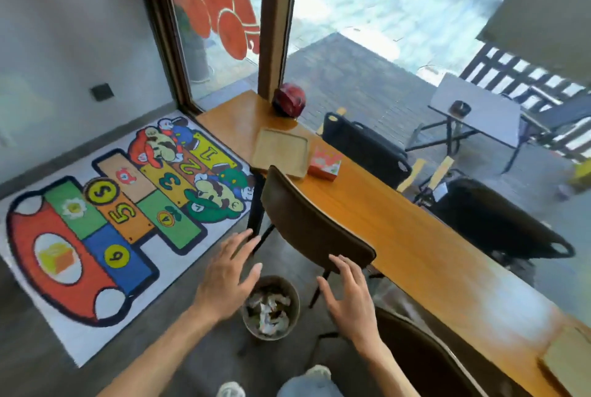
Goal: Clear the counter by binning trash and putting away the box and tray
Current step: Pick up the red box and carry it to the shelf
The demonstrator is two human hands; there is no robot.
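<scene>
A round bin (248,320) on the floor holds crumpled white paper trash (268,308). My left hand (228,272) hovers just left of and above the bin, fingers spread and empty. On the bin's right, my right hand (347,289) is also spread and empty, close to a brown chair's back. On the long wooden counter (399,230) lie a square wooden tray (281,152) and, beside it on the right, a small red patterned box (324,164).
A brown chair (307,224) stands between me and the counter, another chair (425,355) at lower right. A dark red round object (289,102) sits by the window post. A colourful game rug (112,214) covers the floor at left. Another tan object (566,361) lies at the counter's near end.
</scene>
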